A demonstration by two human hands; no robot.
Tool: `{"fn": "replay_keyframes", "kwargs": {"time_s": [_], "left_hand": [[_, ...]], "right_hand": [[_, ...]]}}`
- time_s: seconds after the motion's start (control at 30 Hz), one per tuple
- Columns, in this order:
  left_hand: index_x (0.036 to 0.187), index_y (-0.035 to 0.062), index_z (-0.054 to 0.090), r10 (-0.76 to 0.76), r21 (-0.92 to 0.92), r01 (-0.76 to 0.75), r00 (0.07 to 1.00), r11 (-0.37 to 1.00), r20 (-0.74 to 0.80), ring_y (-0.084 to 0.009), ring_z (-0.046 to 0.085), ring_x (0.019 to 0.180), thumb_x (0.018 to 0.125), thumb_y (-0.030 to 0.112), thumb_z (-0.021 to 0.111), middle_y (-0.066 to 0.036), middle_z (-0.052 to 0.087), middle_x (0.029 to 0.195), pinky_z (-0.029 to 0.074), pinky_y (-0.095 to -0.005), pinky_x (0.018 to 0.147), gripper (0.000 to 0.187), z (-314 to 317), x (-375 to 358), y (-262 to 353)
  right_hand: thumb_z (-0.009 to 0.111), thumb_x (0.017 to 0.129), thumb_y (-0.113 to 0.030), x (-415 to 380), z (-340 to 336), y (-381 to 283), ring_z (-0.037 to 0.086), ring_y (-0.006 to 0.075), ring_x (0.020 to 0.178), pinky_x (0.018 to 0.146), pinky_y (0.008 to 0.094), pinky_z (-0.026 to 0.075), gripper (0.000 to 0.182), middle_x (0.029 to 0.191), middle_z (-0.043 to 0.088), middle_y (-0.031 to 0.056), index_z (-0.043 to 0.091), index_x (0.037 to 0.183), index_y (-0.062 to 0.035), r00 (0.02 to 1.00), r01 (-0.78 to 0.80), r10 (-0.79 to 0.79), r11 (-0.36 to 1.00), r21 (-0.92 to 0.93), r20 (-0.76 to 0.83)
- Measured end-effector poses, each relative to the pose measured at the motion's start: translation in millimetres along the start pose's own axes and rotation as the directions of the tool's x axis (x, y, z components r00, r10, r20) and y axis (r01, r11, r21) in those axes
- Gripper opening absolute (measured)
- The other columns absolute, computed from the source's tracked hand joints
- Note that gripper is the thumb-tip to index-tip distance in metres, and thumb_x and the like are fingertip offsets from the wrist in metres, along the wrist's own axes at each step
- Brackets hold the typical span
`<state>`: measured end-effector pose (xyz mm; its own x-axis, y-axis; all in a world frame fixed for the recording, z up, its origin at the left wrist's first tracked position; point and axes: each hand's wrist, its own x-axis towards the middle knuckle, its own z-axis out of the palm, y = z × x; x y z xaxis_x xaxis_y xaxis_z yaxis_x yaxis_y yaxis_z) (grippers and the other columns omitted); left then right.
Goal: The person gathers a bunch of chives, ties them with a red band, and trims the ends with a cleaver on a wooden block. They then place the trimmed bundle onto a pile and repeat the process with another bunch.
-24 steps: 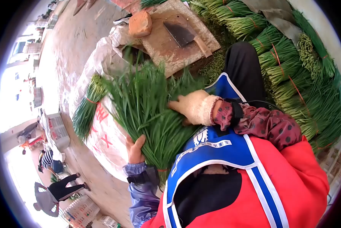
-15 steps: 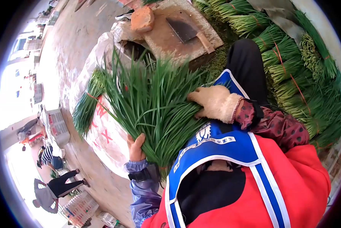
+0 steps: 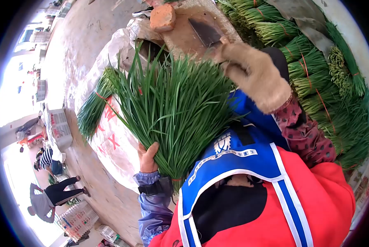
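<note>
My bare left hand (image 3: 148,157) is closed around the lower part of a big bunch of green garlic chives (image 3: 180,107), its leaves fanning up and away from me. A band shows around the stems near my apron. My right hand (image 3: 254,76), in a fuzzy beige glove, reaches over the handle end of a cleaver (image 3: 205,32). The cleaver's dark blade lies on a worn board (image 3: 184,43). The glove covers most of the handle, so I cannot see whether the fingers grip it. A tied bunch of chives (image 3: 95,108) lies left of the held one.
An orange brick (image 3: 162,17) sits on the board's left side. Beneath the tied bunch is a white sack (image 3: 114,150) with red markings. Banded chive bundles (image 3: 308,78) are stacked along the right. A person (image 3: 53,195) stands on the far left, near crates (image 3: 78,220).
My right hand has left the chive leaves and moved up and away from me to the cleaver's handle. The leaves stand more upright. My left hand keeps its hold.
</note>
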<state>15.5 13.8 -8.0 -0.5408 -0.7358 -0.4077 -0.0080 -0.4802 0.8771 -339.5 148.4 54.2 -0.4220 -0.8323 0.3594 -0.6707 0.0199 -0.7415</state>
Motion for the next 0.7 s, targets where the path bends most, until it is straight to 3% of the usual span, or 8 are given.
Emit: {"fn": "replay_keyframes", "kwargs": {"time_s": [0.03, 0.1, 0.17, 0.33, 0.53, 0.67, 0.7], "left_hand": [[0.133, -0.0019, 0.049, -0.001, -0.002, 0.001, 1.000, 1.000, 0.005, -0.0264, 0.066, 0.102, 0.083, 0.008, 0.065, -0.014, 0.063, 0.119, 0.056, -0.0393, 0.090, 0.053, 0.4, 0.0, 0.0], [0.133, -0.0021, 0.049, -0.011, 0.011, 0.011, 1.000, 1.000, 0.010, -0.0261, 0.066, 0.102, 0.083, 0.007, 0.064, -0.014, 0.063, 0.119, 0.056, -0.0392, 0.090, 0.053, 2.1, 0.4, 3.1], [0.133, -0.0022, 0.049, -0.017, 0.024, 0.016, 1.000, 1.000, 0.012, -0.0258, 0.066, 0.101, 0.083, 0.007, 0.064, -0.014, 0.063, 0.119, 0.056, -0.0391, 0.090, 0.053, 2.2, 2.1, 3.9], [0.132, -0.0031, 0.049, -0.018, -0.007, 0.018, 1.000, 1.000, -0.019, -0.0260, 0.067, 0.100, 0.084, 0.006, 0.061, -0.015, 0.063, 0.118, 0.057, -0.0385, 0.089, 0.051, -2.8, 3.1, -0.7], [0.132, -0.0035, 0.048, -0.044, -0.020, 0.045, 0.999, 0.999, 0.023, -0.0265, 0.067, 0.100, 0.083, 0.006, 0.062, -0.015, 0.063, 0.119, 0.057, -0.0386, 0.088, 0.052, -1.0, 6.7, 2.5], [0.133, -0.0031, 0.048, -0.055, -0.005, 0.055, 0.998, 0.998, 0.024, -0.0266, 0.067, 0.101, 0.083, 0.006, 0.063, -0.016, 0.063, 0.120, 0.057, -0.0393, 0.088, 0.053, -1.2, 6.2, 2.4], [0.133, -0.0023, 0.048, -0.061, 0.003, 0.061, 0.998, 0.998, 0.024, -0.0266, 0.066, 0.101, 0.083, 0.005, 0.063, -0.016, 0.062, 0.120, 0.057, -0.0396, 0.089, 0.053, -1.8, 5.8, 1.7]], "right_hand": [[0.068, 0.082, -0.011, -1.1, 5.8, -7.0, 0.065, 0.0354, 0.095, 0.077, 0.0408, 0.054, 0.028, 0.106, 0.065, 0.0161, 0.063, 0.109, -0.0047, 1.000, -0.004, 0.004, 1.000, -0.001, 0.001], [0.066, 0.084, -0.007, -2.1, 22.2, -20.3, 0.066, 0.0340, 0.087, 0.072, 0.0383, 0.054, 0.017, 0.097, 0.066, 0.0137, 0.067, 0.100, -0.0046, 0.960, 0.028, -0.076, 0.984, 0.178, 0.269], [0.066, 0.084, -0.011, -2.3, 40.6, -26.7, 0.067, 0.0343, 0.082, 0.070, 0.0404, 0.054, 0.021, 0.093, 0.066, 0.0126, 0.067, 0.105, -0.0063, 0.924, 0.034, -0.049, 0.998, 0.047, 0.379], [0.067, 0.083, -0.016, -2.9, 77.4, -21.8, 0.065, 0.0366, 0.088, 0.074, 0.0443, 0.054, 0.037, 0.097, 0.065, 0.0167, 0.061, 0.119, -0.0096, 0.878, 0.003, 0.023, 0.999, -0.054, 0.478], [0.070, 0.082, -0.021, 3.3, 79.7, -17.5, 0.066, 0.0366, 0.091, 0.079, 0.0420, 0.054, 0.038, 0.104, 0.066, 0.0156, 0.063, 0.117, -0.0080, 0.875, -0.066, 0.011, 0.993, 0.098, 0.483], [0.070, 0.081, -0.024, 6.8, 79.7, -20.9, 0.066, 0.0360, 0.091, 0.080, 0.0426, 0.053, 0.036, 0.103, 0.067, 0.0150, 0.065, 0.113, -0.0078, 0.859, -0.090, 0.042, 0.993, 0.070, 0.510], [0.069, 0.082, -0.024, 8.5, 79.2, -22.4, 0.065, 0.0358, 0.093, 0.081, 0.0430, 0.053, 0.035, 0.103, 0.067, 0.0155, 0.066, 0.112, -0.0076, 0.818, -0.182, 0.114, 0.981, 0.066, 0.564]]}}
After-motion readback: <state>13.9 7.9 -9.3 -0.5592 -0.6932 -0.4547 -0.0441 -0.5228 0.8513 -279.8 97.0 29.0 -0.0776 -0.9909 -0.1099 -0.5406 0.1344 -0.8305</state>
